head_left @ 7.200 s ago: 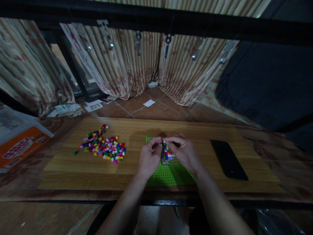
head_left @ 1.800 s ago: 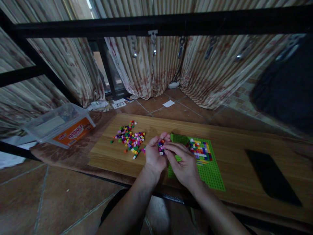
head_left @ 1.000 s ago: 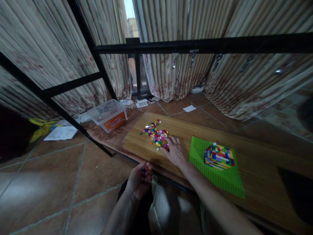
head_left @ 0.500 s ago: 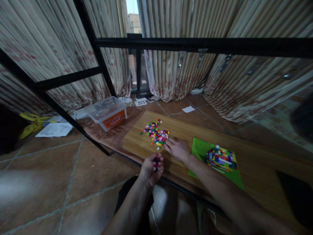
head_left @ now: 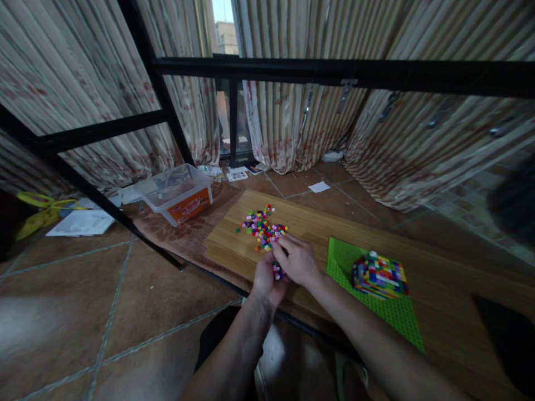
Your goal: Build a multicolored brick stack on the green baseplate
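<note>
My left hand (head_left: 266, 282) is cupped palm up at the near edge of the wooden board (head_left: 228, 248), curled around a handful of small coloured toy bricks (head_left: 278, 271). Over its palm, my right hand (head_left: 300, 260) bends in with fingers pinched together; what is between the fingertips is hidden. Just beyond both hands lies a loose pile of toy bricks (head_left: 259, 225) in many colours. To the right, a green baseplate (head_left: 339, 257) carries a multicoloured block built of bricks (head_left: 380, 277), with a white brick on top.
A clear plastic box (head_left: 175, 192) with an orange label stands left of the board on a brown cloth (head_left: 161, 231). Black metal bars (head_left: 259, 68) cross in front of curtains (head_left: 284, 120). A dark flat object (head_left: 504, 334) lies at the board's right.
My right hand has moved left and toward me from the pile's edge to over my left palm. My left hand has shifted slightly up and right, still cupping bricks.
</note>
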{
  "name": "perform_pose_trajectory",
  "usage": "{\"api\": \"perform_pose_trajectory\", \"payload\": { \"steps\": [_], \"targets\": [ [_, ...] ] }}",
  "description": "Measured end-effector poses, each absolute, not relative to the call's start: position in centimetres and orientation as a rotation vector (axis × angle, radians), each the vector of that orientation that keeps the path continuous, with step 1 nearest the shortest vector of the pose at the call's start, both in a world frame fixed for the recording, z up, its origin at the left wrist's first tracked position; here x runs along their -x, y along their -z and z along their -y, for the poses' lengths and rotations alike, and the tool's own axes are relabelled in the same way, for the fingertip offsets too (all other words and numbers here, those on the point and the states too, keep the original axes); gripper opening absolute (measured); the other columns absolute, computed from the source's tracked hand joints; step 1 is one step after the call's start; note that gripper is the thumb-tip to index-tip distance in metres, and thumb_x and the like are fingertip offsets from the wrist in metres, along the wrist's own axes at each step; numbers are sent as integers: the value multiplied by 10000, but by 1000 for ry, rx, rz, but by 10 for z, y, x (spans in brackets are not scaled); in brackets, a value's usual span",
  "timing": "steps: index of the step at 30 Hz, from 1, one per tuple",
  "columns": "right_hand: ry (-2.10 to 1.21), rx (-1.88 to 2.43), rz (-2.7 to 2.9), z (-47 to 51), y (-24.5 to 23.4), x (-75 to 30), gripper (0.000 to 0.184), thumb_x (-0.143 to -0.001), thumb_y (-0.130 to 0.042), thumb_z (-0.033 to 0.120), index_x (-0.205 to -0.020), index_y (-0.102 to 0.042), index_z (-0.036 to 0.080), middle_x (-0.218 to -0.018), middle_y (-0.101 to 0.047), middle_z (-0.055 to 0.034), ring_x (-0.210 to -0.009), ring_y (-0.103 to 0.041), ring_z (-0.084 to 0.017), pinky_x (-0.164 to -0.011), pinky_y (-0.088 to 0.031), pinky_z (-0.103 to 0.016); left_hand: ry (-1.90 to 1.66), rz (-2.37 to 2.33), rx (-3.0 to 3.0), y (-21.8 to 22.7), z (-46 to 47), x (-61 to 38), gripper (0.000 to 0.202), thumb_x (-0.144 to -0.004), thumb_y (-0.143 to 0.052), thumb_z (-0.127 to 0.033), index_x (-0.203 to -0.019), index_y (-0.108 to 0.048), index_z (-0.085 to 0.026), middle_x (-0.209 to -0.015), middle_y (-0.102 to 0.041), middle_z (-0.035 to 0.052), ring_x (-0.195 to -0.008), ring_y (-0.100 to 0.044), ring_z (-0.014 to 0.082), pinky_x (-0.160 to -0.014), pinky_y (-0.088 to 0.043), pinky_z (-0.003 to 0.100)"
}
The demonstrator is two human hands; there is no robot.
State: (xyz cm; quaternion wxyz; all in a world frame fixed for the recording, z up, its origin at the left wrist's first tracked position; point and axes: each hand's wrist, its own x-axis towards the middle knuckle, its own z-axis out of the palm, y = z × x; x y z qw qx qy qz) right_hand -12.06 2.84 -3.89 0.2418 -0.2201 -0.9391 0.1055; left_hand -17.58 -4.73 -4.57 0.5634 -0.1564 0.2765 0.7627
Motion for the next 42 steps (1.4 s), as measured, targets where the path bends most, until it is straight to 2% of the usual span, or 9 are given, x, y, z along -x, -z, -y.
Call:
{"api": "perform_pose_trajectory", "payload": {
  "steps": [4,7,11,14,17,21,26,32,42],
  "targets": [
    [-369,459,2585,-7,34,123,334,-956,-432,380,-733,-611,207,-809,-641,-33,-761,-592,-146,-677,-415,-249,-1848,-555,389,47,46,176,292,-903,-421,-234,-726,-620,-115,-724,-621,69,-716,-631,157,-730,-552,275],
    [-470,479,2485,-16,35,123,372,-977,-369,343,-732,-613,205,-806,-628,-43,-799,-590,-153,-740,-433,-258,-1845,-577,424,47,46,178,258,-878,-437,-169,-725,-630,-92,-723,-632,84,-691,-632,151,-667,-556,260],
    [-500,795,2308,-49,47,128,302,-939,-418,365,-996,-642,171,-986,-645,-101,-966,-580,-218,-860,-447,-330,-1890,-661,518,45,52,190,233,-877,-455,-149,-743,-635,-85,-695,-636,80,-579,-597,112,-528,-521,200],
    [-423,922,2399,-62,64,137,583,-841,-527,531,-1245,-541,111,-1207,-590,-172,-1125,-513,-305,-963,-404,-432,-1980,-675,553,40,62,208,262,-895,-440,-163,-718,-619,-91,-627,-599,53,-514,-561,88,-470,-486,167],
    [-389,949,2498,-54,79,149,848,-764,-534,671,-1369,-408,90,-1365,-485,-202,-1250,-422,-345,-1024,-338,-478,-2075,-707,574,37,72,226,279,-903,-419,-163,-692,-593,-104,-609,-581,38,-496,-542,76,-449,-460,148],
    [-276,1055,2529,-31,88,165,937,-747,-528,696,-1401,-333,54,-1434,-394,-240,-1342,-297,-382,-1079,-211,-526,-2139,-723,582,36,78,237,291,-909,-400,-174,-687,-578,-113,-604,-567,30,-496,-531,72,-449,-449,145],
    [-201,1077,2539,-21,88,169,743,-824,-517,591,-1354,-402,83,-1393,-415,-231,-1267,-350,-361,-1025,-260,-497,-2120,-735,565,36,78,236,293,-907,-399,-172,-684,-581,-115,-607,-556,25,-494,-526,68,-452,-435,144],
    [-137,1030,2566,-39,82,157,388,-900,-474,427,-1182,-550,172,-1141,-550,-143,-1063,-436,-290,-878,-356,-399,-2096,-760,557,36,74,236,251,-890,-434,-169,-695,-584,-116,-622,-553,23,-494,-521,69,-455,-429,149],
    [-108,1004,2632,-59,76,145,290,-909,-470,430,-1021,-570,183,-1039,-549,-99,-993,-470,-247,-777,-390,-322,-2066,-808,518,42,64,231,216,-883,-434,-154,-727,-579,-116,-612,-558,15,-480,-514,63,-437,-420,148]
  ]
}}
